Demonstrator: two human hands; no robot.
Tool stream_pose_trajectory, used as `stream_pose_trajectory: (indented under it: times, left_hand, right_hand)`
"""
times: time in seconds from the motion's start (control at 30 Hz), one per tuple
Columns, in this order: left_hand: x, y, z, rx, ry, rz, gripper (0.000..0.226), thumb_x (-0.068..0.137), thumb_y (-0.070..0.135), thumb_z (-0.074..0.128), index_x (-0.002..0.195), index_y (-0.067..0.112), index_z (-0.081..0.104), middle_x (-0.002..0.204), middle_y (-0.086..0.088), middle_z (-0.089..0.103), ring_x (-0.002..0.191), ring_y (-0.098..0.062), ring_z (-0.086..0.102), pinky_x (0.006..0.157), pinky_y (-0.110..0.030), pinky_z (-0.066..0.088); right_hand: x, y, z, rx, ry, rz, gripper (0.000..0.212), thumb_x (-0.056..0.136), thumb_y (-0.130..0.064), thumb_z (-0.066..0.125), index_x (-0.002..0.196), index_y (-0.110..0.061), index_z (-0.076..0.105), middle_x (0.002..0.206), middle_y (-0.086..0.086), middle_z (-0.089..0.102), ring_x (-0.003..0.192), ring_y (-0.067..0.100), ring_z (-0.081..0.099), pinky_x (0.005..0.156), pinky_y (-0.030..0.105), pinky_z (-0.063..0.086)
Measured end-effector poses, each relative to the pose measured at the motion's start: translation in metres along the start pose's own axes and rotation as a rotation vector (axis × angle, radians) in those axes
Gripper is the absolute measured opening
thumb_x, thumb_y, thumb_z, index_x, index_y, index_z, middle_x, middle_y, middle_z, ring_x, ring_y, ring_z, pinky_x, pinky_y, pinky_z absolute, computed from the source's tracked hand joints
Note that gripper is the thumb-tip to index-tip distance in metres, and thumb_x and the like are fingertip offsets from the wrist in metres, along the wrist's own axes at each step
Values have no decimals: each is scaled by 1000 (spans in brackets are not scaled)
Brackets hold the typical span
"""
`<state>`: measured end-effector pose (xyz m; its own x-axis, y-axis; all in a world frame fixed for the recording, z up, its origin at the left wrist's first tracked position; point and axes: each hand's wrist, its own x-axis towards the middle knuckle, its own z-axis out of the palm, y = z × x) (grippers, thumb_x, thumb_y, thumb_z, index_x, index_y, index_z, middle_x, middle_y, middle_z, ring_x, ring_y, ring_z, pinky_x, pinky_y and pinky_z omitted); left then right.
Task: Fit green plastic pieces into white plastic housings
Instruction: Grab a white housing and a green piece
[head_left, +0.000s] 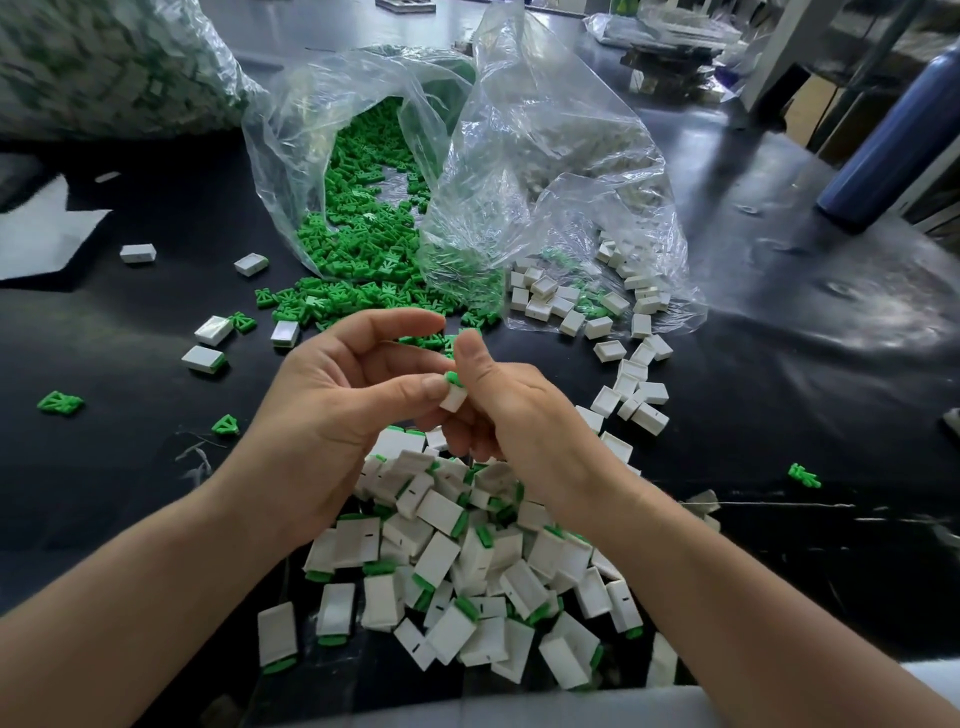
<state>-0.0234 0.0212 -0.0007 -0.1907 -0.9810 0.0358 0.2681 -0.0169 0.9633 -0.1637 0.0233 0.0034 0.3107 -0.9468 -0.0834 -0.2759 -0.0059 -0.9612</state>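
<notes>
Black tabletop (130, 493); white housing (453, 400) between the fingers (431, 387)

A glossy black desk (779, 395) is filling almost the whole view, and pale light is glinting off its right side in soft patches. A dark blue bottle (891, 140) is standing near the right edge. A white sheet (41, 234) is lying flat at the far left. Farther back, a white upright post (789, 47) is rising at the top right, beside a dark stack (670, 52) sitting under crumpled clear plastic wrap
</notes>
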Motion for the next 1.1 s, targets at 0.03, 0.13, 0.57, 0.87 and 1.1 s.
stream_pose_trajectory:
  times: [0.03, 0.13, 0.57, 0.87, 1.1]
  left_hand:
    - [0, 1, 1, 10, 6, -2, 46, 51, -4, 76, 92, 14, 66, 72, -3, 70, 60, -19, 63, 62, -33, 54]
    - [-1, 1, 4, -12, 14, 4, 40, 54, 8, 67, 93, 12, 63, 68, -1, 70, 55, -11, 63, 56, -20, 53]
    - [-5, 7, 0, 45, -111, 36, 54, 35, 39, 90, 83, 23, 74, 71, -5, 72, 72, -14, 69, 64, -18, 53]
    - [-6, 9, 0, 65, -71, 23, 30, 48, 28, 74, 77, 25, 75, 68, -4, 71, 68, -13, 68, 60, -17, 53]
    - [-6, 10, 0, 76, -64, 19, 30, 47, 14, 77, 75, 23, 75, 66, -5, 71, 66, -13, 68, 59, -17, 52]
  right_hand:
    - [0, 1, -1, 20, -14, 14, 57, 76, -63, 24, 60, -22, 60, 51, -9, 52, 48, 1, 43, 54, 18, 36]
    - [1, 1, -5, 23, -30, 25, 67, 74, -66, 21, 64, -17, 64, 49, -9, 53, 46, 0, 44, 49, 11, 34]
    - [15, 13, -40, -478, 368, -31, 29, 92, -35, 51, 77, -13, 63, 62, -7, 51, 56, 5, 43, 52, 16, 33]
    - [27, 31, -86, -1000, 578, 221, 31, 91, -28, 54, 119, -18, 59, 124, 11, 52, 117, 29, 44, 98, 38, 33]
    - [29, 35, -86, -1078, 568, 251, 23, 89, -22, 55, 110, -15, 57, 116, 11, 58, 110, 31, 49, 90, 38, 33]
